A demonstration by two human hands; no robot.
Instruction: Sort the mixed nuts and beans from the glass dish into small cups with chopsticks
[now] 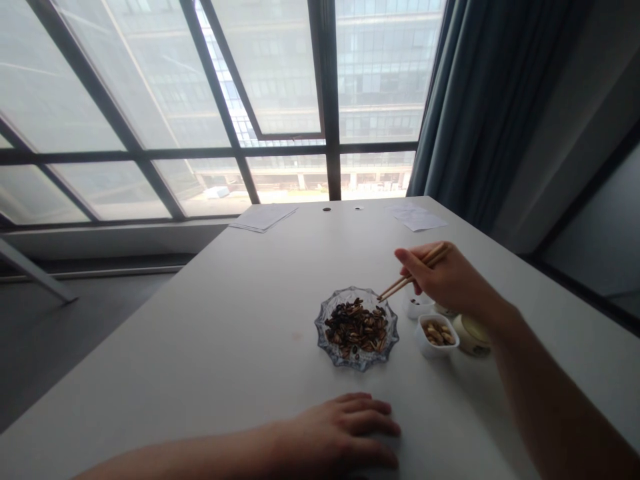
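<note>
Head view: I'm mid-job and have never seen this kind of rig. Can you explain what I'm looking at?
There is no machine: a person wears one camera on their head, facing forward and down. Their left hand rests on a white table, with nothing visible in it. Their right hand holds light-brown wooden chopsticks, tips near the right rim of a clear, scalloped glass bowl; whether they grip anything is too small to tell. In the bowl are dark and striped brown seed-like pieces. To its right stand a small white square cup of pale brown pieces, a second small white cup and a round container partly hidden by the right arm. White paper sheets lie at the far end.
</note>
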